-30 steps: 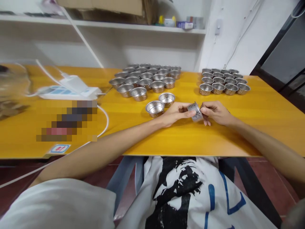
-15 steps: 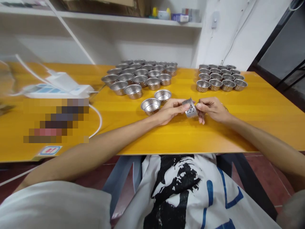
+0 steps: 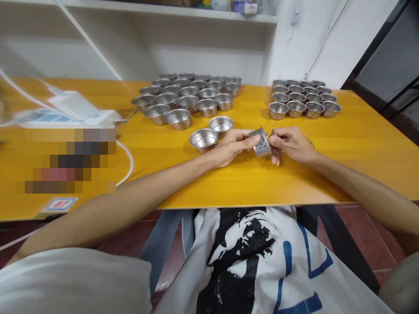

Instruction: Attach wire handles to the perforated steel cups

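My left hand (image 3: 234, 146) is closed round a small perforated metal cup (image 3: 261, 144), thumb on its side, tilted so its wall with the holes faces me. My right hand (image 3: 291, 143) is pinched against the cup's right end; what lies between those fingertips is hidden. A thin curved wire (image 3: 309, 141) shows just past the back of my right hand. Close to my left hand, two more such cups stand upright on the table: a nearer cup (image 3: 203, 140) and a farther cup (image 3: 221, 125).
Several like cups stand in a loose group (image 3: 189, 102) at the back middle, and more in neat rows (image 3: 297, 109) at the back right. A white power strip (image 3: 65, 118) with cables lies at left, beside a blurred-out patch. The orange table (image 3: 203, 187) ends before my lap.
The view has tipped down slightly, so the table things sit a little higher. Both hands stay at the same cup with nearly the same grip.
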